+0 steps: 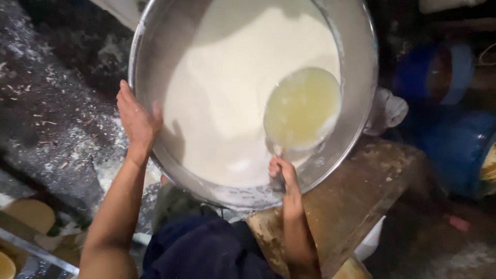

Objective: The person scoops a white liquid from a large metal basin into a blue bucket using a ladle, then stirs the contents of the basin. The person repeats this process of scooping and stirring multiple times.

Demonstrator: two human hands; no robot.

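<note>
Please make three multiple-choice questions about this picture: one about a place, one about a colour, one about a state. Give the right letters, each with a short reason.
1. Where does the left hand rest?
A. on the rim of the large round metal basin
B. on the worn wooden stool
C. on the blue plastic container

2. What colour is the liquid in the round ladle?
A. dark red
B. pale yellow
C. black

3. What is the state of the right hand?
A. open and flat on the stool
B. hanging free, away from everything
C. closed around the ladle's handle

Answers:
1. A, the palm lies on the basin's left rim.
2. B, the ladle holds yellowish liquid above the white mass.
3. C, the fingers wrap the handle just below the ladle's bowl.
</note>
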